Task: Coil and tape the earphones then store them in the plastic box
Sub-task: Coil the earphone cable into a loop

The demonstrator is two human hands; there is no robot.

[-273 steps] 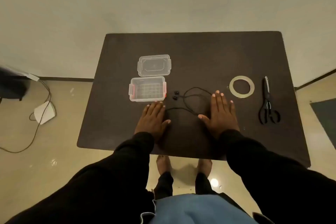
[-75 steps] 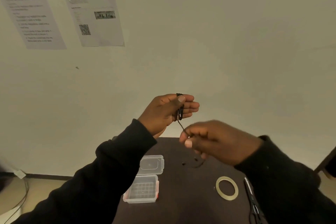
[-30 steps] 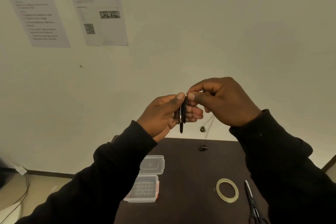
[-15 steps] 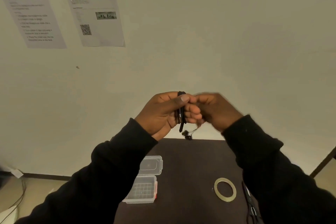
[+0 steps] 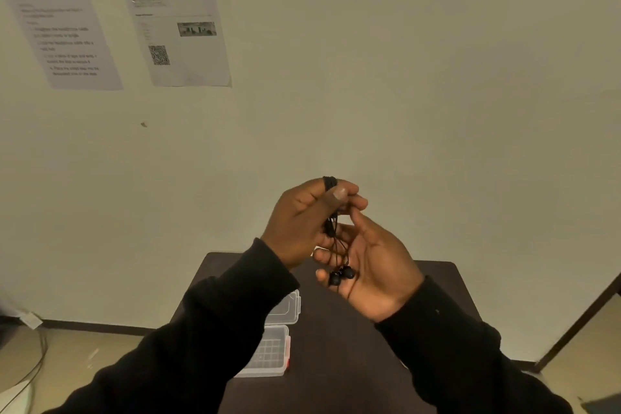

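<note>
I hold the black earphones (image 5: 341, 274) up in front of the wall. My left hand (image 5: 302, 218) pinches the coiled cable, whose loops stick out above my thumb. Below it, my right hand (image 5: 373, 265) lies palm up with fingers apart, and the two earbuds hang against its palm. The clear plastic box (image 5: 268, 355) with red clips stands open on the dark table (image 5: 336, 363), partly behind my left sleeve. Its lid (image 5: 285, 307) lies just beyond it. The tape roll and scissors are hidden behind my right arm.
Two printed sheets (image 5: 178, 13) hang on the wall at upper left. A cable (image 5: 30, 376) runs over the floor at lower left. A dark door frame edge (image 5: 584, 323) stands at the right.
The rest of the cable has been wound onto the coil in my left hand. My right hand has come down from the coil and turned palm up under the hanging earbuds.
</note>
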